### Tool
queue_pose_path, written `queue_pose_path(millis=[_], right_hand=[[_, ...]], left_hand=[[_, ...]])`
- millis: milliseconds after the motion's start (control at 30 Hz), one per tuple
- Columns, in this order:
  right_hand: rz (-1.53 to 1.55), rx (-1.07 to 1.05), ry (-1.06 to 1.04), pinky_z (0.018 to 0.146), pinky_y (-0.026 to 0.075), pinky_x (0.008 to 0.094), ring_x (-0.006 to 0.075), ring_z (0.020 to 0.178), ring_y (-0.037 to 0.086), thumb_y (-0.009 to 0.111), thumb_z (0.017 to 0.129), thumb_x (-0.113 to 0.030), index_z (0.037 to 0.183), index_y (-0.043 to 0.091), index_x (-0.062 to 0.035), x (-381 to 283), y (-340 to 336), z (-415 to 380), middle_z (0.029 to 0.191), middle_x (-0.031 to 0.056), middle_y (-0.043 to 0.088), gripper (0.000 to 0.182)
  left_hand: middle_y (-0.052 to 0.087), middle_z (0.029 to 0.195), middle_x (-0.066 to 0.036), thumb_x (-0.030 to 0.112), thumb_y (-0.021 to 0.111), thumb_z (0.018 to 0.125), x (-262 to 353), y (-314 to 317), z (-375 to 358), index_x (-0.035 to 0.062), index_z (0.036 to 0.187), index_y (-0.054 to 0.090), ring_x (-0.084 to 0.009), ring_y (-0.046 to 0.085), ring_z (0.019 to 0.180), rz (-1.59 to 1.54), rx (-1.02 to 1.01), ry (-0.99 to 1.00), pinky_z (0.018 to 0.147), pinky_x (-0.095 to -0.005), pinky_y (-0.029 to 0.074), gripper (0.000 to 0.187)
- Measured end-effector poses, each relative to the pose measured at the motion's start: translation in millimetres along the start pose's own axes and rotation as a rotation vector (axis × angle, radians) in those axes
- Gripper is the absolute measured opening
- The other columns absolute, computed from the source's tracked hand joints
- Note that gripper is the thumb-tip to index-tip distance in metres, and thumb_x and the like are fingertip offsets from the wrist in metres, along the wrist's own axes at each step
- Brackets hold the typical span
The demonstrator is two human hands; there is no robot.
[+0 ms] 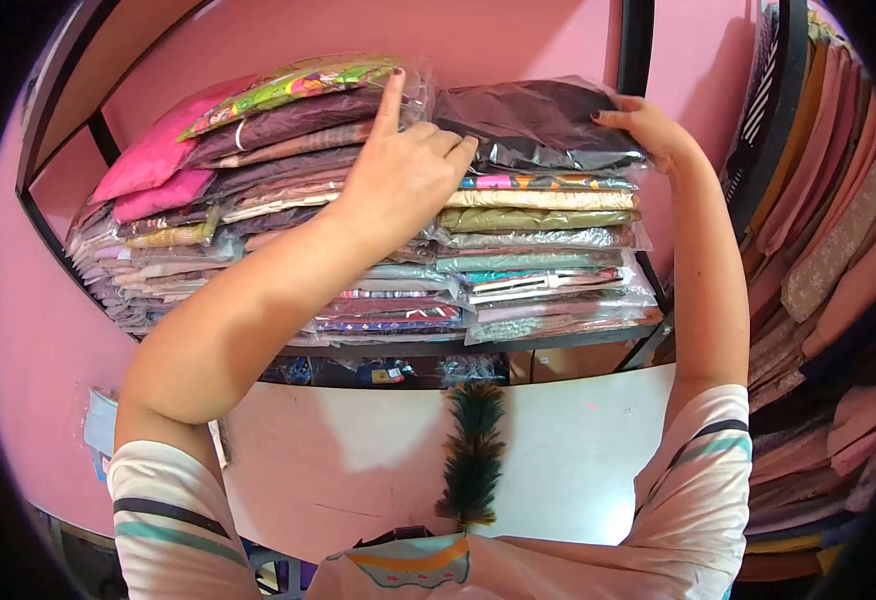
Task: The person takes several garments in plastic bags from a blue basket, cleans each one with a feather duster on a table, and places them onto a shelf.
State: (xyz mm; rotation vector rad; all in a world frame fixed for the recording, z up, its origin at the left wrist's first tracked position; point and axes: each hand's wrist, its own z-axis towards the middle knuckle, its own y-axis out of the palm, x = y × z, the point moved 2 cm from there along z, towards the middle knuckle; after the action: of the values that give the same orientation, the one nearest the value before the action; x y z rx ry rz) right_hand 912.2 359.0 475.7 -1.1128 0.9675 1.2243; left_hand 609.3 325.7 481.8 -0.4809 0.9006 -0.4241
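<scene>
Up on the pink-walled shelf [558, 340], the left hand [403, 175] rests on the left stack, index finger raised, other fingers curled against the plastic-wrapped purple fabric packet [288, 118]. The right hand [648, 128] grips the dark brown bagged cloth [528, 118] topping the right stack, seemingly pinching its edge. Below, a green feather duster [473, 455].

Both hands up at the fabric shelf

We see the left hand [403, 170] against the middle stack of bagged fabrics [288, 190], forefinger pointing up beside the green patterned packet [293, 85] on top. The right hand [648, 130] grips the far edge of the dark packet [533, 125] crowning the right stack [543, 260] — fingers curled over it. A feather duster [473, 450] stands below — more folded cloth [828, 250] lines the right wall
</scene>
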Motion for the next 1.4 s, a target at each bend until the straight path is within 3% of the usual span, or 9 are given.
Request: queue_pose_path(millis=[200,300,400,500,600,700,833,900,1400], right_hand=[[-0.22,0.022,0.058,0.074,0.053,0.0317,0.021,0.083,0.063,0.063,0.083,-0.02,0.115,0.053,0.0062,13.8,-10.3,12.3,0.1,0.0179,0.062,0.043],[-1.133,0.642,-0.468,0.087,0.047,0.0359,0.0306,0.098,0.059,0.064,0.083,-0.027,0.129,0.044,0.0019,26.0,-20.0,14.9,0.115,0.0271,0.053,0.058],[-1.1,0.937,-0.702,0.098,0.038,0.0384,0.0374,0.114,0.047,0.066,0.082,-0.027,0.137,0.034,-0.0044,-10.3,10.0,-41.5,0.128,0.0288,0.043,0.067],[-0.659,0.878,-0.789,0.095,0.039,0.0363,0.0272,0.116,0.045,0.065,0.083,-0.023,0.141,0.032,-0.0094,-9.3,42.0,-110.2,0.139,0.0171,0.037,0.069],[-0.235,0.714,-0.726,0.093,0.04,0.031,0.0193,0.119,0.043,0.058,0.085,-0.004,0.139,0.035,-0.0075,30.7,69.0,-169.1,0.141,0.011,0.034,0.059],[-0.11,0.469,-0.294,0.09,0.042,0.0289,0.0164,0.112,0.048,0.054,0.085,0.001,0.139,0.035,-0.006,95.9,85.7,-224.7,0.141,0.0118,0.035,0.058],[-0.408,0.088,0.113,0.079,0.048,0.0294,0.017,0.097,0.056,0.059,0.084,-0.006,0.138,0.037,-0.0081,175.9,100.5,-292.4,0.126,0.0183,0.05,0.058],[-0.519,-0.008,0.372,0.075,0.049,0.03,0.0161,0.091,0.058,0.061,0.083,-0.01,0.138,0.038,-0.0106,195.8,115.6,-318.4,0.116,0.0202,0.057,0.059],[-0.647,-0.433,0.257,0.074,0.047,0.0335,0.021,0.081,0.058,0.057,0.083,-0.007,0.14,0.035,-0.0115,214.0,355.2,-286.5,0.113,0.0234,0.057,0.062]], left_hand=[[0.061,0.083,0.0,0.009,0.054,0.077,4.7,6.2,-5.2,0.0075,0.101,0.063,-0.0153,0.059,0.086,0.024,0.097,0.011,0.106,-0.0618,0.017,0.025],[0.063,0.103,-0.003,0.01,0.056,0.078,4.9,2.7,-9.1,0.0081,0.109,0.061,-0.0188,0.054,0.106,0.009,0.024,-0.015,0.105,-0.0643,0.016,0.032],[0.056,0.119,-0.006,0.013,0.061,0.077,9.7,0.2,-23.4,0.0095,0.116,0.057,-0.0239,0.044,0.121,-0.038,0.066,-0.004,0.103,-0.0656,0.016,0.04],[0.04,0.139,-0.006,0.017,0.064,0.077,27.5,-14.0,-68.3,0.0128,0.123,0.051,-0.0292,0.032,0.131,-0.213,0.008,0.001,0.103,-0.0661,0.015,0.048],[0.056,0.122,-0.002,0.015,0.063,0.077,47.9,-24.4,-142.8,0.0173,0.11,0.062,-0.0254,0.045,0.123,-0.487,-0.039,0.095,0.107,-0.0587,0.017,0.033],[0.058,0.118,-0.003,0.012,0.064,0.075,63.2,-20.7,-248.2,0.016,0.109,0.063,-0.0261,0.049,0.117,-0.689,-0.209,-0.022,0.103,-0.0505,0.03,0.034],[0.052,0.126,-0.015,0.02,0.065,0.078,102.4,-24.4,-441.3,0.0088,0.128,0.048,-0.0347,0.047,0.118,-0.91,-0.773,-0.77,0.101,-0.0429,0.035,0.054],[0.047,0.13,-0.02,0.036,0.063,0.08,133.2,-43.4,-563.3,0.0054,0.134,0.04,-0.0363,0.045,0.12,-0.778,-1.53,-0.942,0.102,-0.0406,0.035,0.066],[0.052,0.125,-0.022,0.033,0.057,0.085,131.3,-181.2,-739.3,0.0057,0.134,0.041,-0.0358,0.052,0.113,-1.03,-1.0,-1.481,0.097,-0.0403,0.04,0.057]])
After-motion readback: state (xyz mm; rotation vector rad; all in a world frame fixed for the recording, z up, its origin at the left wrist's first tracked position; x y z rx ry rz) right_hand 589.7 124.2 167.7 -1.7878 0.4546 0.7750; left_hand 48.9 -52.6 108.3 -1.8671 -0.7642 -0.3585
